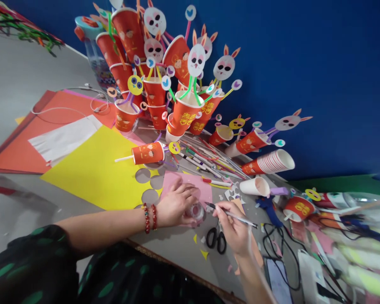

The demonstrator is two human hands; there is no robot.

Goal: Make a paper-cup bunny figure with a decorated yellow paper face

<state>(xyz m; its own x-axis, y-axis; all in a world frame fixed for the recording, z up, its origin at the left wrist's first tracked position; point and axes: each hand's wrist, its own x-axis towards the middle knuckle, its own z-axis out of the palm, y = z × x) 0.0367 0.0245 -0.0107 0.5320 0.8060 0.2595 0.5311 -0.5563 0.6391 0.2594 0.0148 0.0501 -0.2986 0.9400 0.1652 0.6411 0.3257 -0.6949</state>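
My left hand (pixel 176 206) lies on a sheet of pink paper (pixel 205 192), thumb and fingers curved around a small clear round object (pixel 196 212) with a ring at its centre. A slim pen (pixel 240 218) is pinched in my right hand (pixel 234 228), its dark tip pointing left toward the clear round object. Black-handled scissors (pixel 216 240) lie just below, between the two hands, their blades partly hidden. Left of my left hand is a yellow sheet (pixel 104 173) with round holes cut along its right edge.
Red paper cups (pixel 185 114) with rabbit-face figures stand stacked at the back by a blue wall (pixel 304 55). Markers (pixel 196 160), a tipped cup stack (pixel 269 162), a phone (pixel 277 278) and black cables (pixel 296 270) lie about. Yellow scraps (pixel 204 254) sit near the front edge.
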